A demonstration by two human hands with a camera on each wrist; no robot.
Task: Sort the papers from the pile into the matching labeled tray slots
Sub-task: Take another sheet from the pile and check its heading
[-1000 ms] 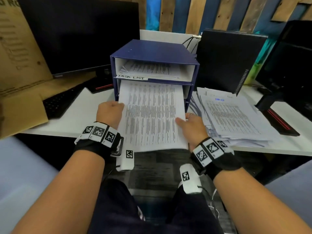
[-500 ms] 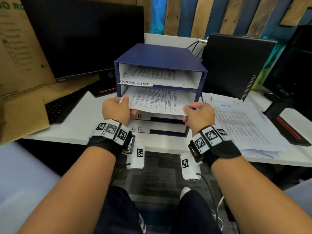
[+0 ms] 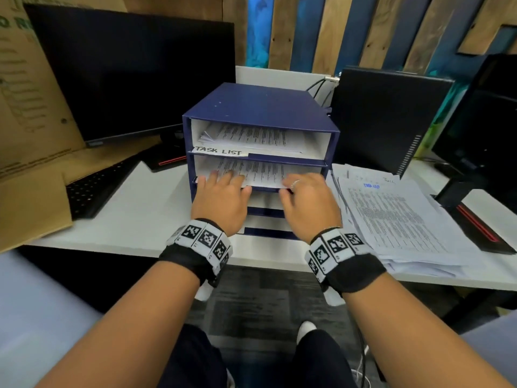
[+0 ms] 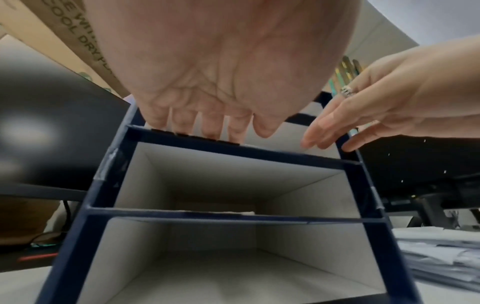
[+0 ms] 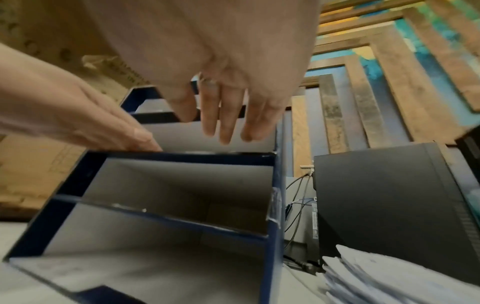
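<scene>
While both hands rest at the mouth of the second slot, the sheet (image 3: pixel 260 172) lies nearly home in the tray (image 3: pixel 260 107), only its near edge showing at the lip. The left hand (image 3: pixel 221 197) lies flat, fingers straight on the paper's left part; the right hand (image 3: pixel 305 203) is likewise released, fingers extended against the near edge, a ring on one finger. Neither hand grips anything.

The sheet looks thin, light and limp, printed in dense lines. It would likely buckle if shoved from one corner, so a flat push along the near edge with both hands seems the safe way; a pinch at the two near corners would serve for lifting. It probably slides easily over the sheets beneath.

The tray is a dark blue box of stiff board with white inner walls and square slots stacked one over another. The top slot holds a stack of papers (image 3: pixel 251 138) behind a hand-lettered strip reading TASK LIST (image 3: pixel 219 150). The wrist views show the two lower slots almost bare, tape at the corners.

To the right the pile (image 3: pixel 397 219) sprawls loose and fanned on the white desk (image 3: pixel 134 217). A black monitor (image 3: pixel 131 71) and keyboard (image 3: pixel 98 186) stand far left, beside brown cardboard (image 3: pixel 30 208).
</scene>
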